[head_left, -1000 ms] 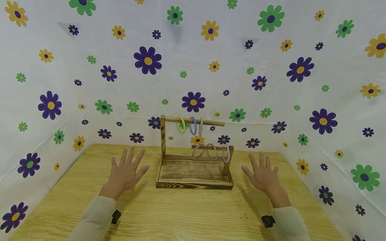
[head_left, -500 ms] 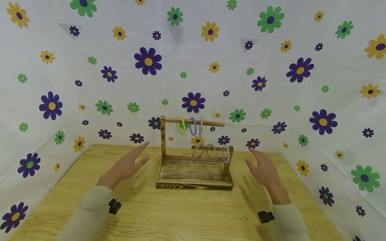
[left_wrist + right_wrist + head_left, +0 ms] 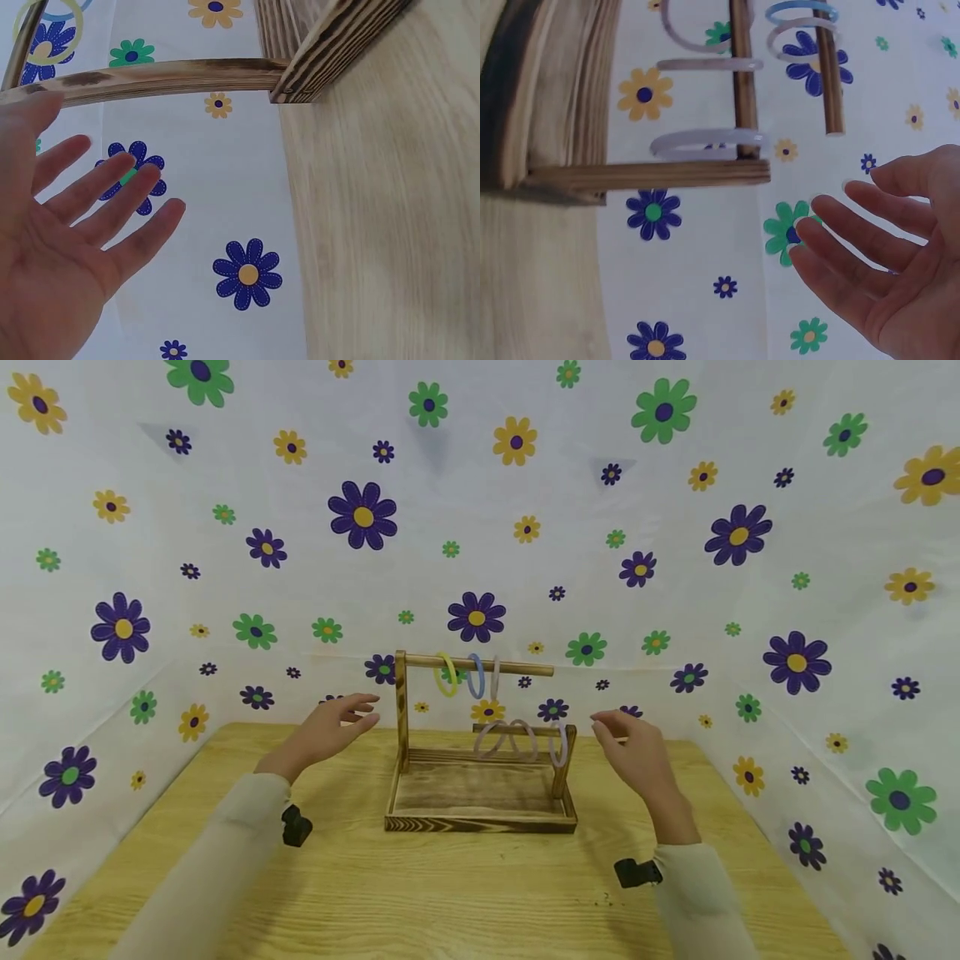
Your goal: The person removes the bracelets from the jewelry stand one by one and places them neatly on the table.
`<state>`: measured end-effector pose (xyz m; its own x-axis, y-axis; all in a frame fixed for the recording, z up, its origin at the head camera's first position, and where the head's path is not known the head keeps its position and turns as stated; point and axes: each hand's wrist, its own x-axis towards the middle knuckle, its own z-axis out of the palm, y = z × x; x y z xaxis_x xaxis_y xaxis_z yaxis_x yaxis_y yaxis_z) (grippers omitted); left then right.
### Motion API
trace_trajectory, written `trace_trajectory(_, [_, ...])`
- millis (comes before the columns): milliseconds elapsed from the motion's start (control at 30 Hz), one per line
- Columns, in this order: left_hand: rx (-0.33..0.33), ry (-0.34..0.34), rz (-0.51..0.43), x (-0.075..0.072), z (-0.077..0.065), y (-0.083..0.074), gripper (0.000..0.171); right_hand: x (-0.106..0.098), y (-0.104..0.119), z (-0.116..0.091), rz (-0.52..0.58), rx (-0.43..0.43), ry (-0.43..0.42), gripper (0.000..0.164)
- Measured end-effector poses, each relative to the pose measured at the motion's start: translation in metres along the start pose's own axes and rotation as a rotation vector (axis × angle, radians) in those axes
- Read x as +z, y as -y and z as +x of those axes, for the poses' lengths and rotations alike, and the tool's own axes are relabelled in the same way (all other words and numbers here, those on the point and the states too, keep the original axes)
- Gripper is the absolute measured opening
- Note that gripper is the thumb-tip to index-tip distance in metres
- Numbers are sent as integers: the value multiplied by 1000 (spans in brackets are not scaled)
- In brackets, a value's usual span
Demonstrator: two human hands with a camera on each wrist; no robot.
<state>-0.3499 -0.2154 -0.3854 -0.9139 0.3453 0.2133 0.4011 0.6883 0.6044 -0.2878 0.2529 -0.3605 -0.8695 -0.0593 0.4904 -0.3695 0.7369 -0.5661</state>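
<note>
1. Head view: the wooden rack (image 3: 480,824) sits at the centre of the frame, a little below the middle, on the tabletop (image 3: 450,893).
2. The left hand (image 3: 324,732), left of the rack, holds nothing; its fingers are loosely bent, with the thumb apart from them. The right hand (image 3: 637,756), right of the rack, is empty too, relaxed, with a narrower gap between thumb and fingers. Neither appears to touch wood or ring.
3. The step looks like an approach to the rack from both sides. Taking a ring from here would call for moving inward and pinching its thin rim.
4. The rack's long axis runs left to right across the head frame. From the tall post (image 3: 402,714) at left, the upper bar (image 3: 525,667) points right; from the short post (image 3: 652,176) at right, the lower bar (image 3: 745,101) points left.
5. On the upper bar hang a yellow ring (image 3: 448,695), a blue ring (image 3: 482,675) and a pale ring (image 3: 495,681), the pale one nearly edge-on. The lower bar carries three pale rings, including a lavender ring (image 3: 682,142) beside the short post.
</note>
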Motion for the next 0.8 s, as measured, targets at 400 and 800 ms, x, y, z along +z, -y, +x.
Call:
trace_trajectory(400, [-39, 26, -89, 2, 32, -20, 61, 25, 30, 17, 99, -6, 21, 26])
trace_trajectory(800, [-46, 19, -70, 0, 52, -35, 69, 47, 51, 33, 191, -40, 73, 22])
